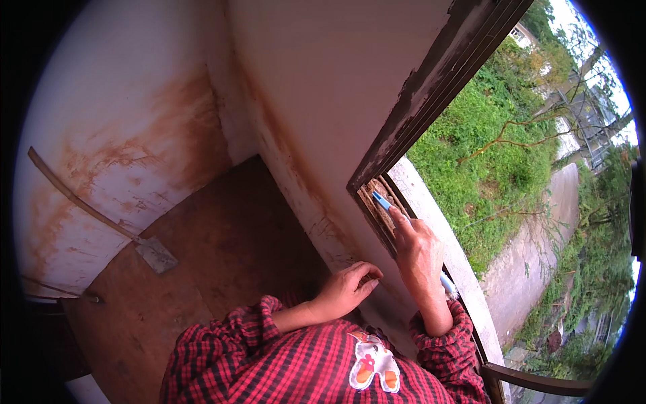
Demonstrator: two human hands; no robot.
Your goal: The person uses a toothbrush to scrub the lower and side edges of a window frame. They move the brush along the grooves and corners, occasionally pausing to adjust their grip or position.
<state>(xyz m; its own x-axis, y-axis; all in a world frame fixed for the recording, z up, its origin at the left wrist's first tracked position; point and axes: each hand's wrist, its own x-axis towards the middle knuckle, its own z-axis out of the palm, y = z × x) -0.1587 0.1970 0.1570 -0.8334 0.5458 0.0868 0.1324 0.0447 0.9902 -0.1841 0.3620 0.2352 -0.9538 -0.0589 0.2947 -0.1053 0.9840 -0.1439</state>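
Note:
My right hand (418,247) is closed around a blue-handled tool (381,200), likely a brush, since pale bristles (450,287) show by the wrist. The narrow blue end points into the corner of a window frame (373,224), where the sill track holds brown dirt. My left hand (348,290) is held in front of my chest with loosely curled fingers and nothing in it, close to the wall below the window.
A flat-bladed tool with a long wooden handle (83,204) leans on the stained white wall at left, its blade on the brown floor (202,242). A pale outer ledge (444,217) runs beside the window. Outside are greenery and a path. A brown bar (537,380) juts out at lower right.

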